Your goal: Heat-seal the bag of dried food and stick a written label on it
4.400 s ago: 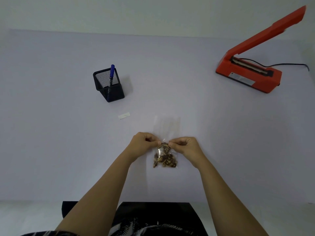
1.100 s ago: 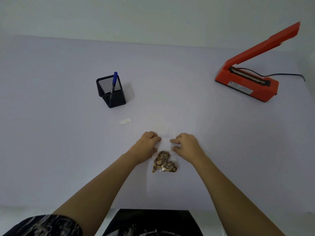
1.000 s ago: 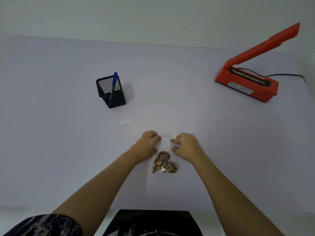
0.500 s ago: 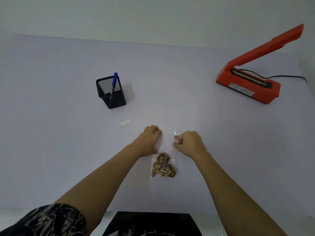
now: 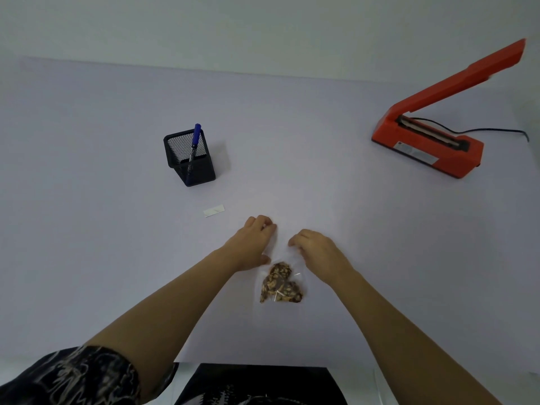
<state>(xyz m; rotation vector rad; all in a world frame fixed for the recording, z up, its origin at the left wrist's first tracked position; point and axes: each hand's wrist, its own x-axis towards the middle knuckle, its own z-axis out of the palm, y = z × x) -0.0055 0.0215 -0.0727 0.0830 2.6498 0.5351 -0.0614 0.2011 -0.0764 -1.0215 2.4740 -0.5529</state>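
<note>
One seemingly blank label (image 5: 214,211) near bag (image 5: 280,285)

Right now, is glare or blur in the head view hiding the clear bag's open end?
Head view: light dim and even, no glare, only small glints on the bag over the dried food; its clear upper film between the left hand and right hand nearly vanishes against the pale table, so grip is unclear; arm tip of the heat sealer blurs near the frame edge.

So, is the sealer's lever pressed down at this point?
No, the sealer has its lever raised, and the bag lies well away from it.
</note>
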